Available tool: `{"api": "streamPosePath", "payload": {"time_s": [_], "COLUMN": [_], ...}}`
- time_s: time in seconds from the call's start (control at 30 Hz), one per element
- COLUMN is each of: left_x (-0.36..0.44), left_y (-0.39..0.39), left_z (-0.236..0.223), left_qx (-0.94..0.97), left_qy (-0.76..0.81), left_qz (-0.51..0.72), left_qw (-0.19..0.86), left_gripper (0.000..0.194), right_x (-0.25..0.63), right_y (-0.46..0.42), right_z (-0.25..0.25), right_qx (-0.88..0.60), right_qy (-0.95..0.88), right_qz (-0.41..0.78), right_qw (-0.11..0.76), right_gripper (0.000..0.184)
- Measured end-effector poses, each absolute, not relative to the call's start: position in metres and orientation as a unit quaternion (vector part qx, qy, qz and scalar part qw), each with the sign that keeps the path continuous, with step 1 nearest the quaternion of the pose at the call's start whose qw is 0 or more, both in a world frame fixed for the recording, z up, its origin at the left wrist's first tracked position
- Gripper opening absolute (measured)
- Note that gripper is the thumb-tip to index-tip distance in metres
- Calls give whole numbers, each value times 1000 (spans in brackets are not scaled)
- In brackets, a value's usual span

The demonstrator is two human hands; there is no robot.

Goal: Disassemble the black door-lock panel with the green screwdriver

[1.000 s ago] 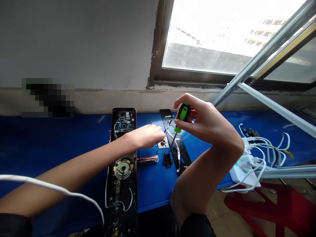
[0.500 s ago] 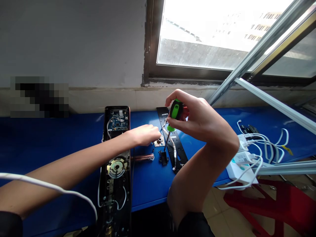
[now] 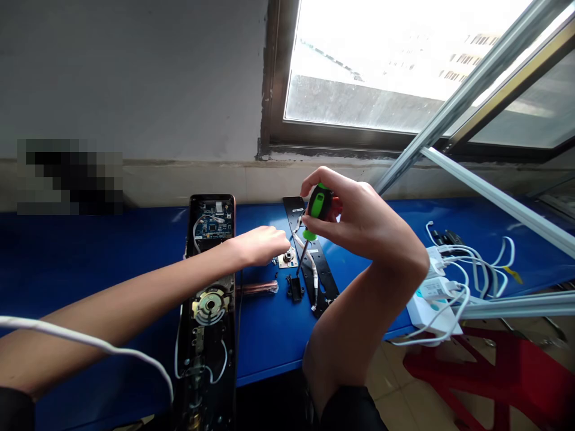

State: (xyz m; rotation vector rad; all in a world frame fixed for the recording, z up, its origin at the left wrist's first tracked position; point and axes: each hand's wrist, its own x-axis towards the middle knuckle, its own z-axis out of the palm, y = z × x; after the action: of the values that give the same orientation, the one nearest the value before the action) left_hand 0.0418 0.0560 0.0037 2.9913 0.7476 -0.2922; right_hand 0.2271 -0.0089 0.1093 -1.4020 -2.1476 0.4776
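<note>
My right hand (image 3: 345, 206) is wrapped round the green and black handle of a screwdriver (image 3: 319, 203). The shaft slants down, its tip at or near a small black plastic part (image 3: 295, 288) on the table. My left hand (image 3: 268, 244) is closed beside a small metal plate with a round fitting (image 3: 287, 257); whatever its fingers hold is hidden. Under my left forearm lies a long black open housing (image 3: 212, 353) with a blue circuit board (image 3: 212, 226) at its far end. A black perforated strip (image 3: 321, 269) with a white wrapped cable (image 3: 309, 261) lies behind the screwdriver.
A copper-coloured wrapped rod (image 3: 260, 288) lies beside the housing on the blue table (image 3: 265, 350). To the right is a white power strip (image 3: 431, 317) with tangled white cables. A metal frame bar (image 3: 503, 194) crosses there, above a red stool (image 3: 503, 371). A white cable (image 3: 90, 340) hangs in front at left.
The view has shifted slightly. Both hands keep nearly the same pose, the screwdriver still in my right hand, its tip still by the black plastic part.
</note>
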Motion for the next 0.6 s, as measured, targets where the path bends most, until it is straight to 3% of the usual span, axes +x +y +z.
{"api": "streamPosePath", "payload": {"time_s": [0.2,0.47,0.6], "left_x": [21,-25,-43], "left_y": [39,-12,-40], "left_z": [13,0,-11], "left_qx": [964,920,855], "left_qy": [261,345,450], "left_qz": [-47,177,248], "left_qw": [20,-57,-69], "left_gripper": [19,15,38], "right_x": [222,198,183], "right_y": [-10,-9,-10], "right_z": [112,113,113], "right_qx": [-499,-470,-465], "right_qy": [-807,-832,-840], "right_qz": [181,159,145], "right_qw": [261,247,237], "right_gripper": [29,22,19]}}
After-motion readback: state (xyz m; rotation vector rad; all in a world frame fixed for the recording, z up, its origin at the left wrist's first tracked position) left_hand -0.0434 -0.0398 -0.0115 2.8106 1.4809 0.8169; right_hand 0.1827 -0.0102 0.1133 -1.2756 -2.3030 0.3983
